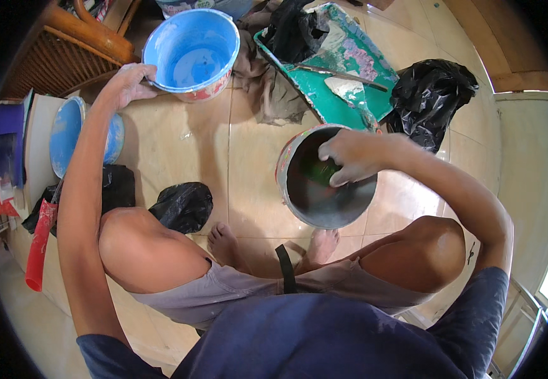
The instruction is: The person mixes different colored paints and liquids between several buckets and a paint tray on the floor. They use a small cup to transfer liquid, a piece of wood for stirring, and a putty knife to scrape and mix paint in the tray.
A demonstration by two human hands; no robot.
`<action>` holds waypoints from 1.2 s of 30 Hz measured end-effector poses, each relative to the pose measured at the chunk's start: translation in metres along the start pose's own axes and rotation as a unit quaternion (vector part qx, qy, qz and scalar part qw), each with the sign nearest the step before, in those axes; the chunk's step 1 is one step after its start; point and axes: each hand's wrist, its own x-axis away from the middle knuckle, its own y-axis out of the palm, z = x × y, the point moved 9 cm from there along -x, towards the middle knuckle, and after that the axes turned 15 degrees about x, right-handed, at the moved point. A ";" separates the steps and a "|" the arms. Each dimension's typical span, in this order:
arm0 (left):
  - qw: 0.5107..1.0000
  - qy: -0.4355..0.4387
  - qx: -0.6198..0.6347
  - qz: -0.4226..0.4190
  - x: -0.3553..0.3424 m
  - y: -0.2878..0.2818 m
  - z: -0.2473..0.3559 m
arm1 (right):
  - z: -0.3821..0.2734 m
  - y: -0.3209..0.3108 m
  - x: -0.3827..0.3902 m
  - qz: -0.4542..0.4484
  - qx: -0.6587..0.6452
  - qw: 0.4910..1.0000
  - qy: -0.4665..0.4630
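At the far left, my left hand [136,85] grips the side of a blue bucket [222,39], its fingers at the rim. The bucket's inside is blue with pale smears. My right hand [356,155] reaches into a grey-walled bucket [298,197] standing on the floor before my right foot. Its curled fingers close around a green thing [320,172], partly hidden and too dim to name. Dark liquid seems to lie in the bottom of that bucket.
Behind the grey bucket lies a green paint tray [299,88] with smears and a long tool [343,76]. Black plastic bags [435,95] sit right of it and near my left knee. A brown cloth [280,101], a blue container [65,136] and a red-handled tool [40,246] also lie about.
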 end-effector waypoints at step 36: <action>0.989 0.081 0.048 0.112 0.025 0.010 0.018 | 0.002 0.076 -0.035 -0.010 0.135 0.990 0.051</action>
